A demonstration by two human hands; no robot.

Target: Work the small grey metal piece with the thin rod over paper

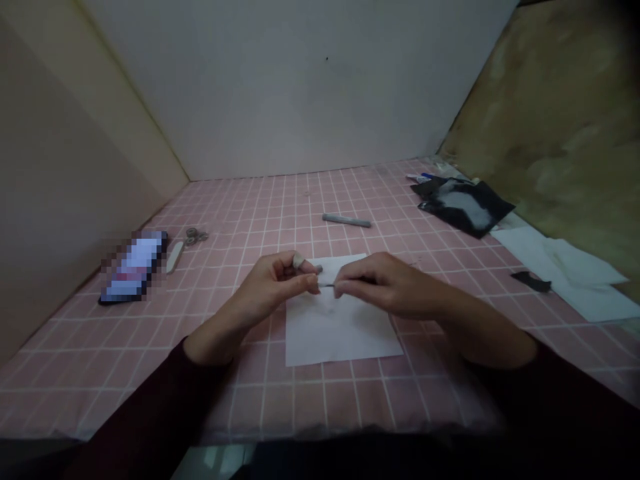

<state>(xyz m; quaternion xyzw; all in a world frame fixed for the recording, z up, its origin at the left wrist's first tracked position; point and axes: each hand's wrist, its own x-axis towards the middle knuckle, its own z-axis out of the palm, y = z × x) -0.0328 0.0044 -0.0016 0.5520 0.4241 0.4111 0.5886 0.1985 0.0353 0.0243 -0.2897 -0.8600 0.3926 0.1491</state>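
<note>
Above a sheet of white paper (pixel 345 340), my two hands come close together, fingertips nearly meeting. My left hand (pixel 283 277) pinches a small pale piece (pixel 324 281) between thumb and finger; its kind is too small to tell. A beige wrap or band shows on one of its fingers, and a small grey rod-like end (pixel 319 269) sticks out beside the fingertips. The closed fingers of my right hand (pixel 373 280) pinch a thin dark thing (pixel 330 286) that reaches toward the pale piece. Most of it is hidden by the fingers.
A grey stick (pixel 346 220) lies beyond the paper on the pink checked cloth (pixel 250 400). At left are a phone (pixel 134 267), a flat pale stick (pixel 175 257) and small scissors-like metal (pixel 196 235). Rightward lie a black sheet (pixel 463 203), white papers (pixel 570 267) and a dark scrap (pixel 531 281).
</note>
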